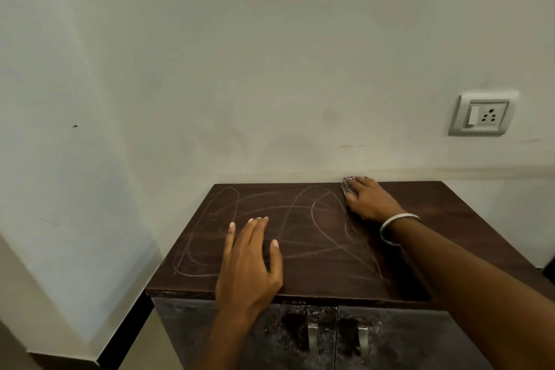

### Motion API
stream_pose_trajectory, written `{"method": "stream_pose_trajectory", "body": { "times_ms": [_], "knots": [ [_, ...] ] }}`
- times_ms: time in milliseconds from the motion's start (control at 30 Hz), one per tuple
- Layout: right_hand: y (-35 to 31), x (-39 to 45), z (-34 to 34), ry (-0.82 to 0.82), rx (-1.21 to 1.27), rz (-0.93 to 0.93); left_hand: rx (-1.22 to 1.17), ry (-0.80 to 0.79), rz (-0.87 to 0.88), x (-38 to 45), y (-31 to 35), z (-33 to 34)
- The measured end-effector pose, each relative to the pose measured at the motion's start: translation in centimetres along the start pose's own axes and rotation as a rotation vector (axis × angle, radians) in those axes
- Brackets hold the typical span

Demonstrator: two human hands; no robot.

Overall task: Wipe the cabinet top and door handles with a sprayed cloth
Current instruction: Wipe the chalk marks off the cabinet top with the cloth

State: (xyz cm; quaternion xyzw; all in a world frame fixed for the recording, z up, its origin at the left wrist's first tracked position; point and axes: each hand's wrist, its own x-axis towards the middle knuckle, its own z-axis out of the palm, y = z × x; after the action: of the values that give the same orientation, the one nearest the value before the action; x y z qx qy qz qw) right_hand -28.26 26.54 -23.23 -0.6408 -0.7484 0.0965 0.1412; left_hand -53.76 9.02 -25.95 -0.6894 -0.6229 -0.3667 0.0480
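Observation:
The dark brown cabinet top (315, 249) carries pale chalky scribble lines across its left and middle. My right hand (371, 200) presses a small patterned cloth (349, 186) flat on the top's far edge by the wall; most of the cloth is hidden under the palm. A silver bangle circles that wrist. My left hand (250, 261) rests flat on the near left part of the top, fingers spread, holding nothing. Below the front edge, two dark doors carry metal handles: a left handle (312, 335) and a right handle (362, 339).
A pale wall rises right behind the cabinet, with a switch-and-socket plate (482, 114) at the upper right. A wall corner and dark skirting (126, 336) stand left of the cabinet. The right part of the top looks free of scribbles.

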Motion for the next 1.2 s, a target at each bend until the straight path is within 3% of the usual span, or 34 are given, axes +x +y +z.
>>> {"method": "stream_pose_trajectory", "body": {
  "times_ms": [267, 533, 933, 1200],
  "knots": [
    [1.9, 0.0, -0.5, 0.053, -0.058, 0.134, 0.008, 0.013, 0.013, 0.0, 0.1, 0.3],
    [-4.3, -0.1, 1.8, 0.050, -0.063, -0.023, 0.003, 0.014, 0.004, -0.1, 0.2, 0.2],
    [-0.8, -0.8, 0.6, 0.056, -0.070, 0.122, 0.005, 0.041, -0.004, -0.2, 0.2, 0.3],
    [-4.3, -1.9, 2.0, 0.047, -0.033, 0.004, 0.018, 0.030, -0.004, -0.2, 0.0, 0.2]
  ]
}}
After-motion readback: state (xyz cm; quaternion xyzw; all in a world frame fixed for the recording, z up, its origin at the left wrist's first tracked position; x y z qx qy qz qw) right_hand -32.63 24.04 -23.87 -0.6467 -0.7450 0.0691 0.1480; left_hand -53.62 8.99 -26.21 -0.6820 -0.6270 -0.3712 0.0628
